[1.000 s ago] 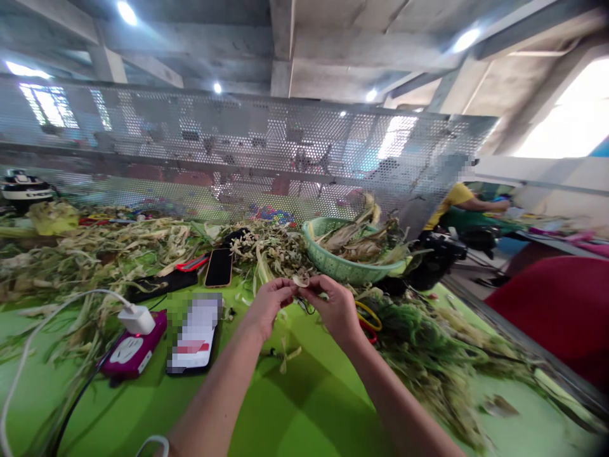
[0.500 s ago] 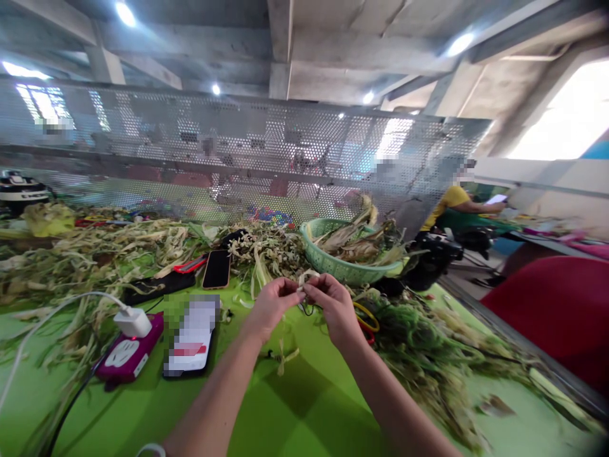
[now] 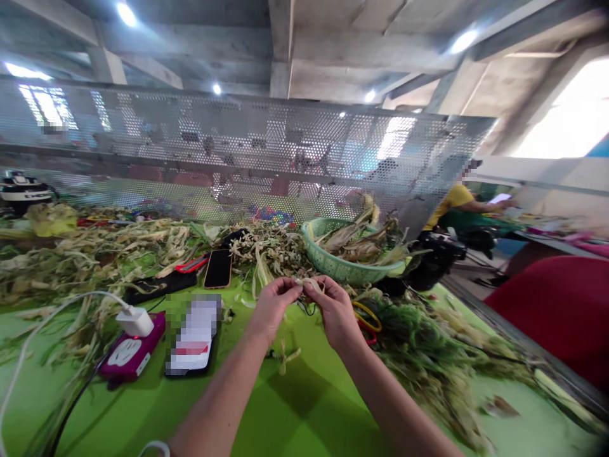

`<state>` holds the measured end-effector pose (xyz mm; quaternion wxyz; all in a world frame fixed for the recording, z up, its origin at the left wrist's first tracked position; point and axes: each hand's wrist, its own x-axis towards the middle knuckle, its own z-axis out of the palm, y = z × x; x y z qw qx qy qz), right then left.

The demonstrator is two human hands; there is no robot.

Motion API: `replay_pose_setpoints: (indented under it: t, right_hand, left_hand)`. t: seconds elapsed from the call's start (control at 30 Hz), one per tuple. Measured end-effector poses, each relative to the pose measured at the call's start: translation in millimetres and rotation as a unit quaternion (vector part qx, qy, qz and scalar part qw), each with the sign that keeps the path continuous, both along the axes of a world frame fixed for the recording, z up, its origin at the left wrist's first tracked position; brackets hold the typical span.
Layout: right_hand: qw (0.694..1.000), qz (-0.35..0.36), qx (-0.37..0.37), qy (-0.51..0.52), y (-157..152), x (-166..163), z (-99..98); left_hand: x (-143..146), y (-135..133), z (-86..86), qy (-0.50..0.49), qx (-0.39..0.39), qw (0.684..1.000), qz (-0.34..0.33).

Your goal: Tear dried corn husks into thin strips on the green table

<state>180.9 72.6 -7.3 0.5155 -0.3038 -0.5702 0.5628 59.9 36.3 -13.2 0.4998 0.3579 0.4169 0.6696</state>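
Over the green table (image 3: 304, 412), my left hand (image 3: 276, 304) and my right hand (image 3: 333, 308) meet fingertip to fingertip. Both pinch a small pale strip of corn husk (image 3: 311, 283), which bends up between the thumbs and forefingers. The fingers hide part of the strip. Below the hands lies a small knotted husk piece (image 3: 284, 359). Just behind them stands a light green plastic basket (image 3: 333, 261) holding long dried husks (image 3: 354, 238). A dark cord loop (image 3: 308, 309) shows beneath my fingers.
Heaped dried husks (image 3: 109, 254) cover the left and back. At left sit a purple power strip (image 3: 124, 358), a lit phone (image 3: 195, 336), a dark phone (image 3: 218, 269) and a red cutter (image 3: 191, 264). Greenish fibres (image 3: 428, 343) spread rightward. A person in yellow (image 3: 459, 198) sits beyond the perforated screen (image 3: 238, 139).
The pale husk strip has shifted between my fingertips, and its loop now leans toward my right hand. Both hands stay in nearly the same place.
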Motion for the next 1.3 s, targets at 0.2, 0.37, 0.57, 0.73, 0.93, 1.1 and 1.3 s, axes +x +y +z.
replay_pose_setpoints:
  t: [0.2, 0.37, 0.57, 0.73, 0.93, 1.1, 1.3]
  right_hand:
    - [0.999, 0.026, -0.016, 0.013, -0.4, 0.5, -0.1]
    - [1.0, 0.018, -0.008, -0.02, 1.1, 0.9, -0.3]
    - [0.999, 0.001, 0.005, -0.04, 2.1, -0.1, -1.8]
    - [0.999, -0.001, 0.011, -0.039, 0.5, 0.0, -0.3]
    - [0.999, -0.017, 0.007, -0.033, 2.7, 2.1, -1.0]
    - [0.999, -0.038, 0.021, -0.03, 4.8, 4.0, 1.0]
    - [0.998, -0.02, 0.043, -0.049, 3.8, -0.5, -2.5]
  left_hand:
    - [-0.4, -1.5, 0.2, 0.022, 0.004, 1.0, 0.01]
    - [-4.6, -2.0, -0.2, 0.097, 0.004, 0.995, 0.028]
    - [-5.3, 0.0, -4.6, 0.121, 0.006, 0.992, 0.021]
    - [-5.9, 2.9, -9.4, 0.099, 0.018, 0.995, 0.015]
    - [-7.0, 6.7, -12.7, 0.091, 0.031, 0.995, 0.028]
    - [-6.5, 9.3, -15.5, 0.069, 0.03, 0.997, 0.018]
    - [-7.2, 11.4, -17.6, 0.105, 0.032, 0.993, 0.05]
